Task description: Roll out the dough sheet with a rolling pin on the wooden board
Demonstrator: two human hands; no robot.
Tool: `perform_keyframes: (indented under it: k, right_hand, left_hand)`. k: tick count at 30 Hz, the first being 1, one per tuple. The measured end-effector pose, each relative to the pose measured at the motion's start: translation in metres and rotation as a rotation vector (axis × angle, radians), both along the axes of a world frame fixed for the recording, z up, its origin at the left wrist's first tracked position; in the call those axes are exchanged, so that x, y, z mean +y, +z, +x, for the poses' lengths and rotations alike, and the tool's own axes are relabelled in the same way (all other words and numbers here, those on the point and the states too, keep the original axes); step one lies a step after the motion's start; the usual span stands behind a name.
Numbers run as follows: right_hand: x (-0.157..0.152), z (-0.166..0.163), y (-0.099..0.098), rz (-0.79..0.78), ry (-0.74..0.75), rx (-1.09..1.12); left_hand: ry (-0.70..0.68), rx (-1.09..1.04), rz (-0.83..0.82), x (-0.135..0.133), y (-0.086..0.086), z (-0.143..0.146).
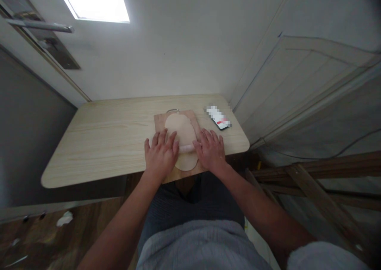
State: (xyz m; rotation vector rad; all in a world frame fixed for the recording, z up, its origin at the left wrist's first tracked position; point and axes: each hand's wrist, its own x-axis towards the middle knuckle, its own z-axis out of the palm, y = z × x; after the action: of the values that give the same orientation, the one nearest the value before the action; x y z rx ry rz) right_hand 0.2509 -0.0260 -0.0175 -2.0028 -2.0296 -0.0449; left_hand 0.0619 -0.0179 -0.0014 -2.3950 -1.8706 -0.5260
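Observation:
A large oval sheet of dough (178,128) lies flat on a wooden cutting board (160,121) with a metal handle. Across the dough's lower part runs a pale rolling pin (186,148), its middle visible between my hands. My left hand (161,150) rests over the pin's left end with fingers spread forward. Over the right end lies my right hand (210,148), palm down, its fingers apart and stretched out. Both palms hide the ends of the pin. The near edge of the dough shows below the pin.
The light wood table (110,135) has rounded corners and stands against a white door with a metal handle (41,25). A phone (218,117) lies on it at the right. Wooden beams (315,194) are at the right, and a white scrap (64,219) lies on the floor.

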Motion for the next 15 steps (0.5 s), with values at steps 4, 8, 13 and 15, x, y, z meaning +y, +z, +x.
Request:
perform_keyframes:
  k: [4, 8, 13, 15]
  right_hand:
    - [-0.015, 0.001, -0.007, 0.030, -0.001, 0.014]
    - [-0.031, 0.001, -0.014, 0.061, 0.006, 0.011]
    - [-0.052, 0.002, -0.018, 0.067, 0.031, 0.034]
    - [-0.060, 0.002, -0.018, 0.067, 0.036, 0.039]
  left_hand:
    - [-0.019, -0.018, -0.010, -0.011, -0.001, -0.001]
    - [-0.034, -0.018, -0.025, -0.025, -0.002, -0.002]
    - [-0.052, -0.021, -0.061, -0.042, -0.001, -0.004]
    - [-0.057, -0.024, -0.077, -0.048, 0.000, -0.004]
